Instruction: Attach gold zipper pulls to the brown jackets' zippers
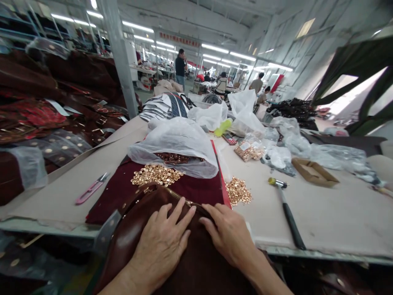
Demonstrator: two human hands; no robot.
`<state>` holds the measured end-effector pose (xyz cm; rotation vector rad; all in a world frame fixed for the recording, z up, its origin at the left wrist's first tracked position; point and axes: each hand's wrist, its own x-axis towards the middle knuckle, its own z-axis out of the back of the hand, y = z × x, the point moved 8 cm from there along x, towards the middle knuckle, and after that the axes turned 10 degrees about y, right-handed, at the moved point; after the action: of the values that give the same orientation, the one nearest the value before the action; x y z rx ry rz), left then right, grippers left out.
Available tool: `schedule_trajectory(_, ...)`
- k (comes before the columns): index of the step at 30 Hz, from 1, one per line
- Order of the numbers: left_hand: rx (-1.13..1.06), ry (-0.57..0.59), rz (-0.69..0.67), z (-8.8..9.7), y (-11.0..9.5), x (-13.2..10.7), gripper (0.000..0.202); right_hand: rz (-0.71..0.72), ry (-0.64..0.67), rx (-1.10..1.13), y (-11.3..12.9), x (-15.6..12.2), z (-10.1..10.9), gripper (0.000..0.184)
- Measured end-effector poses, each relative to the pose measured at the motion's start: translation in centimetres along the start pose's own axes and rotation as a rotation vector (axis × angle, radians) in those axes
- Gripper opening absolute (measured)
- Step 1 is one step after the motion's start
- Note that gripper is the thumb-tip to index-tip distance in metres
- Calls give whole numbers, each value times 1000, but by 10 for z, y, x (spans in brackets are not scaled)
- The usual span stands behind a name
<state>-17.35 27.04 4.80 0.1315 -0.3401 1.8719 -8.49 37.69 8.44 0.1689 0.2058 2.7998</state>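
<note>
My left hand lies flat with fingers spread on a dark brown garment bunched at the near table edge. My right hand rests beside it on the same fabric, fingers stretched toward the left hand's fingertips. Neither hand holds anything. Just beyond the garment lies a maroon cloth with a heap of gold buttons on it. A second heap of gold buttons sits on the table to the right of the cloth.
A hammer lies to the right, pink thread snips to the left. White plastic bags, a bag of small fittings and a cardboard tray sit farther back. Dark garments pile up on the left. People work in the distance.
</note>
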Motion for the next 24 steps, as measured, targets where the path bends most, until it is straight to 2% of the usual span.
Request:
schedule_trajectory(1,-3,-1,0,-1,0,1,50,5,-45,73,-14,-9,7,26)
schedule_trajectory(3,-16,6,-1,-2,1,3,51,-88,-168,118,-61,-34,24,29)
schedule_trajectory(4,-21,6,-1,-2,2,3,51,-197,-233,55,-92,-50,33,33)
schedule_trajectory(6,-25,7,-2,-2,2,5,50,-484,-304,-215,-156,-87,44,46)
schedule_trajectory(7,-23,9,-2,-2,2,5,50,-551,-267,-327,-181,-101,43,55)
schedule_trajectory(9,-13,17,1,-2,2,6,49,-674,-157,-412,-223,-128,36,61)
schedule_trajectory(12,2,28,7,-1,0,6,48,-808,-53,-353,-255,-154,26,57)
schedule_trajectory(15,-21,28,19,3,0,4,47,-871,-62,-217,-254,-163,32,57)
schedule_trajectory(18,-62,28,35,7,0,1,46,-925,-180,-32,-238,-174,48,60)
schedule_trajectory(21,-71,39,46,9,1,-1,44,-866,-316,148,-200,-188,60,64)
schedule_trajectory(24,-56,45,32,9,1,-2,43,-711,-373,257,-142,-193,58,62)
